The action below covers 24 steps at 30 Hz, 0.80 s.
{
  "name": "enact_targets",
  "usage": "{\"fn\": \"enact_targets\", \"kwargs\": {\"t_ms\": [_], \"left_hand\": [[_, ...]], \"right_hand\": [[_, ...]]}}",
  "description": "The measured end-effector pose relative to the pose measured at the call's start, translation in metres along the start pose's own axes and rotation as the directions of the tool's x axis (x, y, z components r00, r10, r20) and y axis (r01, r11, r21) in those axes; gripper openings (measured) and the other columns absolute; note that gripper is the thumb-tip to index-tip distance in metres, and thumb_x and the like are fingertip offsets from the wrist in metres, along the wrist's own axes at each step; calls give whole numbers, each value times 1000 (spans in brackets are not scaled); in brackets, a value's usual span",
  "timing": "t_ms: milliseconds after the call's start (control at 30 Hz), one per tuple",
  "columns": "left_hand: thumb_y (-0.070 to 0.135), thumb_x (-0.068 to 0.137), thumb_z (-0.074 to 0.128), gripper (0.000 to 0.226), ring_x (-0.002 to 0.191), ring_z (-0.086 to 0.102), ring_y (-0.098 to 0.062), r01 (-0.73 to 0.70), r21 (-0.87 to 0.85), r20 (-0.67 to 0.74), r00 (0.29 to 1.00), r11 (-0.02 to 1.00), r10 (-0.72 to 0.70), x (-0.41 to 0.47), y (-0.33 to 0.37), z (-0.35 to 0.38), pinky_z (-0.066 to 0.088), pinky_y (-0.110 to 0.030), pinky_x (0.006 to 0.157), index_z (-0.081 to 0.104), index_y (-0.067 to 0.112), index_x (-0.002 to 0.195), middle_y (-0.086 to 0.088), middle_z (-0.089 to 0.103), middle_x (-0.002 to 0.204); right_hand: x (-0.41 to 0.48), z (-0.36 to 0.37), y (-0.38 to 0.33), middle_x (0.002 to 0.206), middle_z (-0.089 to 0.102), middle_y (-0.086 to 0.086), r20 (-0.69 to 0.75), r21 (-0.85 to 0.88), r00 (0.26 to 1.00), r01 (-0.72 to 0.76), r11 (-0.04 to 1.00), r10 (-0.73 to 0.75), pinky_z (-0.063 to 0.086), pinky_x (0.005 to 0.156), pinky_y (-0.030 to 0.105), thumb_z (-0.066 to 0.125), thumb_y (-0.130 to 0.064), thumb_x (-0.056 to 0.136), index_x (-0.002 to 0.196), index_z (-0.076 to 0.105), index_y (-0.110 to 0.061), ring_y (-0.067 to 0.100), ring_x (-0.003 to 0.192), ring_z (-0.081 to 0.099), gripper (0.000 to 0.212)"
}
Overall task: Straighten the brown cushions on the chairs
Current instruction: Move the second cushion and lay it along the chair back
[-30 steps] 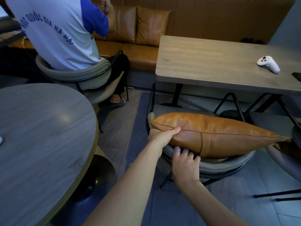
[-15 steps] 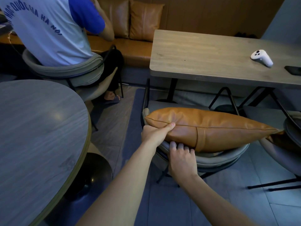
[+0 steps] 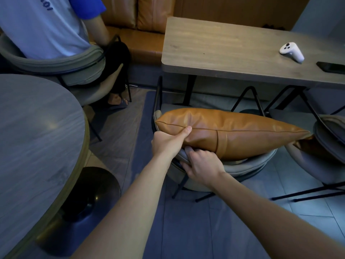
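Here, both hands — left hand (image 3: 168, 142), right hand (image 3: 202, 165) — closed on the brown cushion's (image 3: 242, 133) near-left edge.

left hand (image 3: 167, 143): bare, no ring or glove | right hand (image 3: 202, 163): bare, no watch or band at the wrist | forearms: both uncovered, no sleeve reaching into view
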<state>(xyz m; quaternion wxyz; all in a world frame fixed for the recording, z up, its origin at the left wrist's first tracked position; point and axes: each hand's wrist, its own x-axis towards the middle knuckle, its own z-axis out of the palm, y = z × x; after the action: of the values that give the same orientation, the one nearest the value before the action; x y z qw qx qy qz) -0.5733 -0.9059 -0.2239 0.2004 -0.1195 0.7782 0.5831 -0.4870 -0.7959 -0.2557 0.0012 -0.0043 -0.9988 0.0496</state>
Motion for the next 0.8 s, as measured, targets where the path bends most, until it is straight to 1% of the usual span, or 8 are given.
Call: {"fn": "enact_targets", "kwargs": {"t_ms": [67,133,200,333,467,533,733,800], "left_hand": [[64,59,88,69,99,70,-22,-14,1,-1,1000,1000,14,1,-2,1,58,-38,89,73,14,105,-2,75,103],[60,64,88,60,98,70,-22,-28,2,2,1000,1000,28,1,-4,1,57,-34,86,71,15,99,-2,74,102],[59,66,87,55,100,69,-23,-33,6,1,999,999,33,0,-6,0,56,-34,86,69,17,96,-3,73,103],[60,66,86,66,105,68,-24,-35,-7,3,999,999,35,-4,-6,-3,54,-33,83,71,12,108,-6,73,110],[61,67,85,71,103,66,-23,-43,-3,4,999,999,43,-4,-6,-3,52,-32,82,67,10,113,-4,70,111],[63,66,84,75,105,67,-25,-51,3,0,999,999,51,-4,-8,-2,53,-32,82,67,10,116,-6,71,114],[64,68,82,72,105,66,-26,-86,9,-24,996,996,86,-4,-10,-1,47,-31,75,66,12,114,-7,71,114],[65,67,82,70,105,67,-26,-100,12,-37,994,995,101,-2,-14,1,48,-31,75,67,13,111,-5,71,109]], "right_hand": [[1,-1,0,99,71,10,2,4,1000,2,1000,-2,45,62,39,51,-44,98,119,51,-13,35,88,70,38],[0,0,-1,97,72,10,-15,7,1000,-4,1000,4,49,64,40,50,-46,98,118,52,-14,35,85,70,39],[-1,2,-1,95,72,9,-28,-3,1000,-14,1000,14,49,62,40,49,-48,98,118,51,-15,35,83,71,39],[-1,4,-1,94,73,8,-40,-28,999,-23,999,22,47,60,38,47,-49,97,118,52,-16,34,80,71,39],[-1,5,0,92,73,8,-55,-38,998,-24,999,22,50,60,40,48,-50,96,117,53,-16,34,78,71,40],[-1,5,-1,91,73,8,-63,-41,998,-25,999,22,51,59,40,48,-50,96,116,53,-16,34,76,71,40],[-2,4,-2,90,73,8,-63,-51,998,-25,998,21,43,56,37,49,-49,97,113,53,-15,34,75,70,37],[-2,3,-3,90,73,8,-61,-36,998,-20,999,18,47,57,38,50,-47,97,115,54,-16,34,74,70,36]]}}
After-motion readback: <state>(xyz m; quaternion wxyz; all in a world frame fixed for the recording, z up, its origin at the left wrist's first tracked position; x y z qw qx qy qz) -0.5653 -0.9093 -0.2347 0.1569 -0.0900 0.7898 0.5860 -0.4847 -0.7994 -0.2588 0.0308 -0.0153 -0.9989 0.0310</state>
